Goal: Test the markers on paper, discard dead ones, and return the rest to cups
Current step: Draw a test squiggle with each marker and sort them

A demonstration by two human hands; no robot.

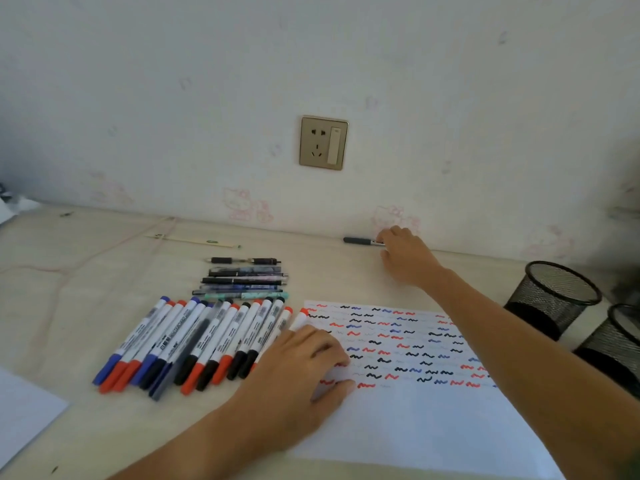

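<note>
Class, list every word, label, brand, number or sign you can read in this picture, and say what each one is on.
Nothing can be quoted for certain.
Markers: printed labels and barcode-like patches on the barrels, too blurred to read.
Pens: patterned barrels, no readable text.
Paper: red, blue and black squiggles only, no words.
Socket: no readable marking.
Wall: faint pink cartoon-cat prints, no legible words.

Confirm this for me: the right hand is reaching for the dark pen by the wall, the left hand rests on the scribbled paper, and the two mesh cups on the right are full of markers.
Not quite. In the head view both mesh cups hold no markers. The right hand does reach the dark pen by the wall, and the left hand rests on the scribbled paper.
</note>
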